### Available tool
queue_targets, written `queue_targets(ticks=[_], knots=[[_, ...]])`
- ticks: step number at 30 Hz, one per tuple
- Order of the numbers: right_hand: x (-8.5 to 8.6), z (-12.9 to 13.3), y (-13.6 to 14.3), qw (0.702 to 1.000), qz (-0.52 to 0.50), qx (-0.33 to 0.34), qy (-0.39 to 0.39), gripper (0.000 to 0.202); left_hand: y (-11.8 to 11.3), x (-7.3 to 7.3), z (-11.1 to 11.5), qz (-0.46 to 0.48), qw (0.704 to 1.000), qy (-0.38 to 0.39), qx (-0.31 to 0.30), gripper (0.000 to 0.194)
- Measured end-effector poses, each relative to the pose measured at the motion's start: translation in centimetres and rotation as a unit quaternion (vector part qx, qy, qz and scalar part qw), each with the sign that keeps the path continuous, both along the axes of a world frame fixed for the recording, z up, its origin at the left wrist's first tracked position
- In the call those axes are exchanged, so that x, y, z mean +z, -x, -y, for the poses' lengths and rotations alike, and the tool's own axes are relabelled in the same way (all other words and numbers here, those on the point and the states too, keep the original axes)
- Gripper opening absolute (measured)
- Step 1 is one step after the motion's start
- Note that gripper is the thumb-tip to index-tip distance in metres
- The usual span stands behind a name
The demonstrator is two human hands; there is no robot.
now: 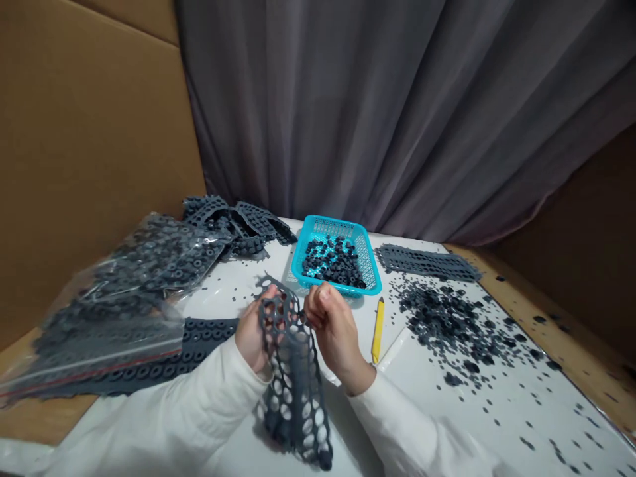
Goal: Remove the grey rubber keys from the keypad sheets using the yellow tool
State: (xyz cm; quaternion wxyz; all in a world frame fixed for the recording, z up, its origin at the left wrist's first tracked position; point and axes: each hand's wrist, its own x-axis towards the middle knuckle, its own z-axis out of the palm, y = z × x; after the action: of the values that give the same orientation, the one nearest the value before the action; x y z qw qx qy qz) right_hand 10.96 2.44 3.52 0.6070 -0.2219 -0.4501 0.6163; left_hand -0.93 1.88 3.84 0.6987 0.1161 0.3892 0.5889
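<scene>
My left hand (254, 334) is wrapped round the upper part of a dark grey perforated rubber sheet (298, 377). The sheet hangs down toward me, and many of its round holes show right through. At its upper right edge my right hand (334, 324) is closed in a pinch. A dark bit shows by those fingertips, too small to tell whether it is a loose piece or the sheet's edge. Just beyond both hands stands a turquoise plastic basket (373, 265) with small black rubber rings (342, 262) in it.
At left, a clear zip bag (149, 265) of rubber parts lies over ringed sheets (206, 338). More sheets (233, 222) are heaped behind. To the right are a yellow pen-like tool (378, 331), a flat sheet (427, 262) and scattered black scraps (447, 318) on the white table.
</scene>
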Motion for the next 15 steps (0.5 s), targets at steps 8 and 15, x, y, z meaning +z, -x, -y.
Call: queue_targets(ticks=[8, 15], knots=[[1.3, -1.8, -3.1, 0.993, 0.089, 0.057, -0.056, 0.035, -0.6, -0.6, 0.8, -0.048, 0.998, -0.048, 0.016, 0.037], [2.5, -1.3, -3.0, 0.984, 0.022, 0.175, 0.019, 0.039, -0.4, -0.5, 0.4, -0.019, 0.998, -0.031, 0.046, 0.032]])
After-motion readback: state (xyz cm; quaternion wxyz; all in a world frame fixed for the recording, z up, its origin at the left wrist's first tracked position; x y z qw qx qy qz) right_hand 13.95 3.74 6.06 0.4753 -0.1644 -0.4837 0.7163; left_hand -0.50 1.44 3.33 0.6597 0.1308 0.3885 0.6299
